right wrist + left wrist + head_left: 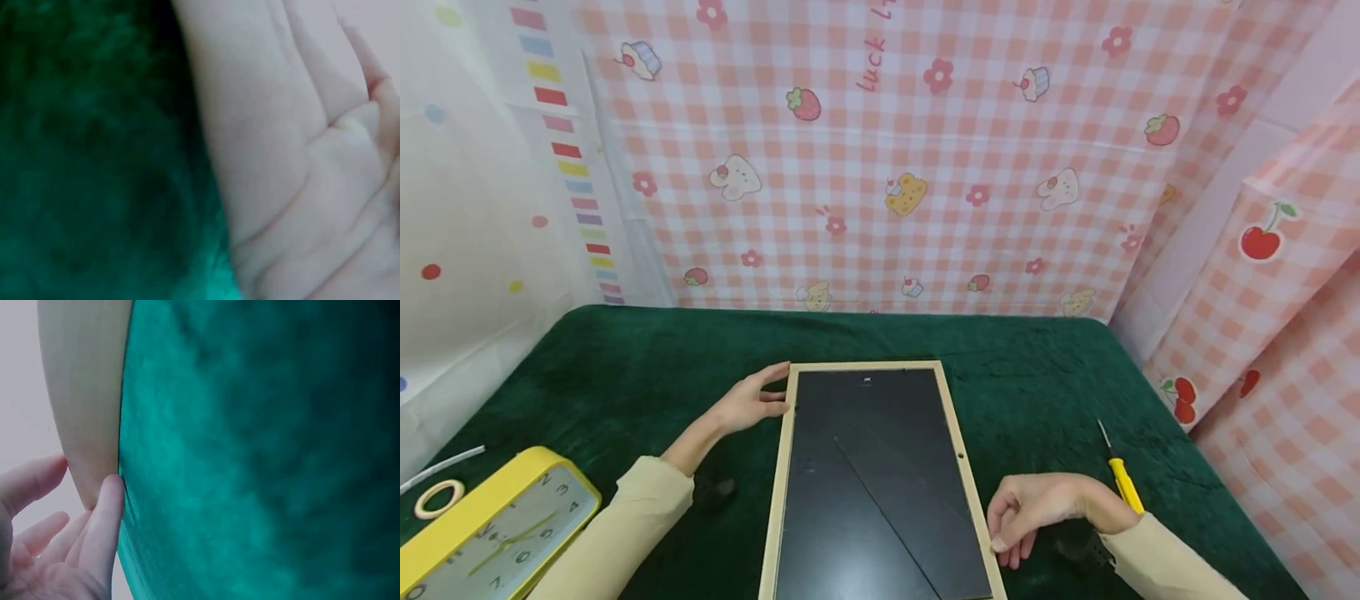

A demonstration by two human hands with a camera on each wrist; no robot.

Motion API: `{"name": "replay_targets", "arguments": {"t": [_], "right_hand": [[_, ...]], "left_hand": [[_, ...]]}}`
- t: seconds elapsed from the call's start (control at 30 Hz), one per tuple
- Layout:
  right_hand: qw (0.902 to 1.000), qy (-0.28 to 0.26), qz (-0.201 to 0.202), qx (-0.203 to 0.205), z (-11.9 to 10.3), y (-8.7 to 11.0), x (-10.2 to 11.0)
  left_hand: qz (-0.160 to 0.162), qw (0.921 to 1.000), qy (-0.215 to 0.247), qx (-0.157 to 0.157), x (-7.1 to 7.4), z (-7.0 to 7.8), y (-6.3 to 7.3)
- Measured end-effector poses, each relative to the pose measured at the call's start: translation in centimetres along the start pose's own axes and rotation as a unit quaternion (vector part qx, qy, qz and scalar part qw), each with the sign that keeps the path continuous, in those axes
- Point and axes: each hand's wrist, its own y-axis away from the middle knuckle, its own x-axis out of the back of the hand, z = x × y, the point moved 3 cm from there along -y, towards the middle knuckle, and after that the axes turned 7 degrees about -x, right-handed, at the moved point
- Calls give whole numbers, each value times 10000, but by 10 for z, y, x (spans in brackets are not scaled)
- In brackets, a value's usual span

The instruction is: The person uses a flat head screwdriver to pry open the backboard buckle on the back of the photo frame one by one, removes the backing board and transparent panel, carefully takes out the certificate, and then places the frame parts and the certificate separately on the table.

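Note:
A board with a pale wooden frame (956, 417) and a dark panel (857, 467) lies lengthwise on the green cloth. A thin dark line, perhaps a cord or a crack, runs diagonally across the panel. At the upper left corner my left hand (751, 406) holds the frame; the left wrist view shows thumb and fingers on either side of the wooden edge (90, 381). Lower down, my right hand (1026, 510) grips the right edge with curled fingers, thumb against the wood. Only the palm (294, 187) appears in the right wrist view, so its fingertips are hidden there.
A yellow clock (497, 533) stands at the lower left, beside a roll of tape (439, 500) and a white tube (443, 468). Near the right forearm lies a yellow-handled screwdriver (1124, 483). A checked curtain (880, 233) hangs behind the green-covered table (1037, 375).

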Motion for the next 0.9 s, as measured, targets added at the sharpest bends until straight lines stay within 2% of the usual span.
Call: {"name": "replay_targets", "arguments": {"t": [0.1, 0.23, 0.3, 0.4, 0.57, 0.7, 0.9], "right_hand": [[9966, -16, 779, 270, 0, 0, 9], [9781, -139, 2003, 554, 0, -1, 23], [9701, -194, 2334, 635, 0, -2, 27], [9652, -182, 2500, 744, -3, -5, 28], [9652, -169, 2450, 904, -5, -9, 28], [9659, -153, 2418, 916, -5, -9, 27], [9654, -102, 2455, 876, -3, -9, 25]], "left_hand": [[-11, 10000, 18, -44, -1, -1, 6], [-117, 9994, -267, -163, -4, 5, 17], [-236, 9990, -350, -150, -6, 8, 24], [-465, 9981, -364, -155, -9, 14, 35], [-840, 9945, -534, -340, -12, 19, 50], [-982, 9923, -589, -468, -13, 23, 53], [-1029, 9914, -596, -545, -13, 22, 53]]}}
